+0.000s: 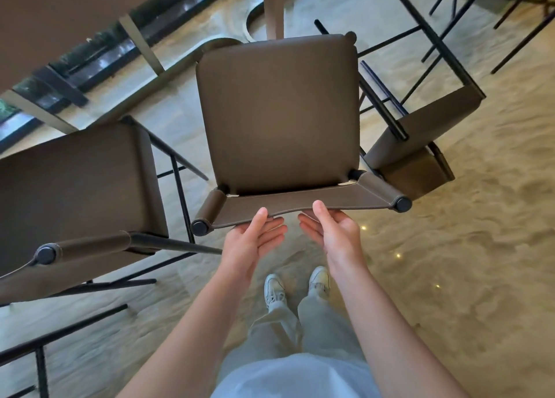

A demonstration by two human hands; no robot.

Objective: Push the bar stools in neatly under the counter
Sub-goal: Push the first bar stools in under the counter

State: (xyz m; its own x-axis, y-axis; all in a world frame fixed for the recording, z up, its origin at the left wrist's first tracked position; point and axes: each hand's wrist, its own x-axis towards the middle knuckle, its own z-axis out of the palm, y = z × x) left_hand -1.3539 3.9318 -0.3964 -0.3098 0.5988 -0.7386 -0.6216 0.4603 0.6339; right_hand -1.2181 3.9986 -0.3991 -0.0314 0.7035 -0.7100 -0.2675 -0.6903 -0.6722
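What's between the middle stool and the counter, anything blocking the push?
Nothing visible. Both hands, left and right, already rest on the middle stool's backrest. The floor ahead toward the counter looks open; neighbouring stools stand off to each side.

- The floor is polished stone, sandy beige with cloudy veining, glossy enough to catch small points of light.
- A brown stool stands on it in the middle, on thin black legs.
- A second brown stool stands just beside it to the left.
- A third stool stands to the right, turned at an angle.
- More black legs stand on the floor at the far right.
- A person's white shoes are planted on the floor near the middle stool.
- The bench has brown posts reaching down to the floor.
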